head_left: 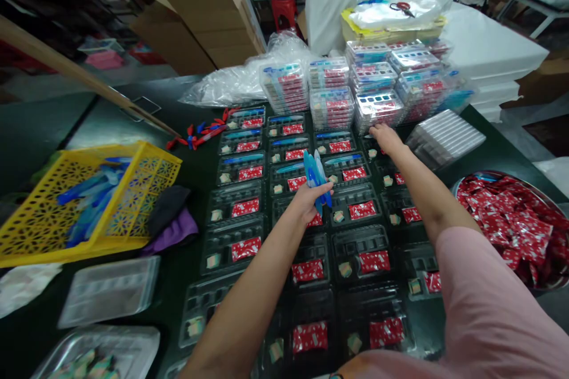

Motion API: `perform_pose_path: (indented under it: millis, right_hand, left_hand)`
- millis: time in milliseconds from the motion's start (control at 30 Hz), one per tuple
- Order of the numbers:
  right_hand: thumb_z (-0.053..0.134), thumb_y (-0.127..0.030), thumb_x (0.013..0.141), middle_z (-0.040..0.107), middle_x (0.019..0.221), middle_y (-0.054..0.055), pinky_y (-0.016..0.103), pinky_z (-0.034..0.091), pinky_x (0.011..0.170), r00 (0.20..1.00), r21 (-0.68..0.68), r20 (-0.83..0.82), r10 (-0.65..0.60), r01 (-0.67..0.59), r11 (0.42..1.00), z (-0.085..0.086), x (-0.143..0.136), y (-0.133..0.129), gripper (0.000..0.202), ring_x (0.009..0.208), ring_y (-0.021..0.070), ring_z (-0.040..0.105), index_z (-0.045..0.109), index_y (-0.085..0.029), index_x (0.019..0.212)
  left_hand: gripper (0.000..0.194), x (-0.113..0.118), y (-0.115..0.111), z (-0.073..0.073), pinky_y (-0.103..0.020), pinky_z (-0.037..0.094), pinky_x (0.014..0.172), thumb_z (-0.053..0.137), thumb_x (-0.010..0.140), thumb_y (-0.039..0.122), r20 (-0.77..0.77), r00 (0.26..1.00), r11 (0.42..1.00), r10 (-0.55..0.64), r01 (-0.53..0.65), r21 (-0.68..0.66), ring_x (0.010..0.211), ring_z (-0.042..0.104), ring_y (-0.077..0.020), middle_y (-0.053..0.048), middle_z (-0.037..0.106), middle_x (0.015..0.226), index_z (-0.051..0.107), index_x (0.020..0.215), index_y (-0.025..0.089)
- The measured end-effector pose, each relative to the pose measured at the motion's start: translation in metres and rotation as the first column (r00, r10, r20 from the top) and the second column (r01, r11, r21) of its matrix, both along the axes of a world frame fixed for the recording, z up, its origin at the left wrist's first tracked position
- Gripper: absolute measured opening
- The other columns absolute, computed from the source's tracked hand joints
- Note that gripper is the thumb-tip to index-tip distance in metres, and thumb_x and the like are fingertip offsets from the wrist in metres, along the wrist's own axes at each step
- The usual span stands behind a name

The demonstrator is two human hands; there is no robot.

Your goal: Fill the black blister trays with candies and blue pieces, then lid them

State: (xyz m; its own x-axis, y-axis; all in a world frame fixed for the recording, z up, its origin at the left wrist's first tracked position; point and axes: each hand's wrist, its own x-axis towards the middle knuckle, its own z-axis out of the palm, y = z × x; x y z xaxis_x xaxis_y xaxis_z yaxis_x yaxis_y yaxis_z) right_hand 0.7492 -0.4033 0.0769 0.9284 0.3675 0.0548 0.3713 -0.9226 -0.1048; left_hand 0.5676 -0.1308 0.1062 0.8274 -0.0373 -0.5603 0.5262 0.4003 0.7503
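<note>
Sleeve lies nearest. Pens held by left hand; grip of right hand unclear. Trays apparently being loaded; one pen needed next.

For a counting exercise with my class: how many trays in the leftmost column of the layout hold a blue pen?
3: the farthest tray, the second tray and the third tray. The left arm covers part of the near end, so more may be hidden.
</note>
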Motion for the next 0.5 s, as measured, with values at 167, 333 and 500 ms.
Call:
perform_pose_path:
  millis: [167, 333, 500]
  right_hand:
    - [0.048, -0.003, 0.085, 0.066, 0.113, 0.018, 0.038, 0.044, 0.095, 0.996, 0.246, -0.067, -0.052, 0.067, 0.967, 0.004, -0.010, 0.006, 0.031, 0.108, 0.0274, 0.057, 0.071, -0.010, 0.105]
    - [0.053, -0.029, 0.092, 0.071, 0.094, 0.006, 0.032, 0.050, 0.084, 0.989, 0.651, -0.119, 0.091, 0.008, 0.759, 0.014, -0.078, 0.051, 0.025, 0.087, 0.0185, 0.063, 0.069, -0.017, 0.107]
    - [0.067, -0.040, 0.078, 0.065, 0.073, -0.001, 0.026, 0.047, 0.064, 0.869, 0.887, -0.324, 0.374, 0.141, 0.439, 0.016, -0.150, 0.086, 0.024, 0.065, 0.0131, 0.057, 0.063, -0.017, 0.085]
  left_hand:
    - [0.045, 0.002, -0.002, 0.003, -0.022, 0.051, 0.053, 0.091, 0.047, 0.018, 0.011, 1.000, 1.000, 0.003, -0.003, -0.010, 0.060, 0.065, -0.0135, -0.001, 0.068, 0.068, 0.066, 0.084, 0.014]
    - [0.042, -0.004, -0.015, 0.000, -0.023, 0.052, 0.053, 0.091, 0.046, 0.019, 0.037, 0.999, 1.000, -0.007, 0.006, 0.011, 0.059, 0.064, -0.0143, 0.000, 0.067, 0.066, 0.065, 0.079, 0.014]
    - [0.047, -0.022, -0.036, -0.007, -0.024, 0.052, 0.055, 0.092, 0.044, 0.022, 0.104, 0.993, 0.998, -0.050, 0.046, 0.046, 0.061, 0.064, -0.0146, -0.001, 0.069, 0.069, 0.067, 0.083, 0.015]
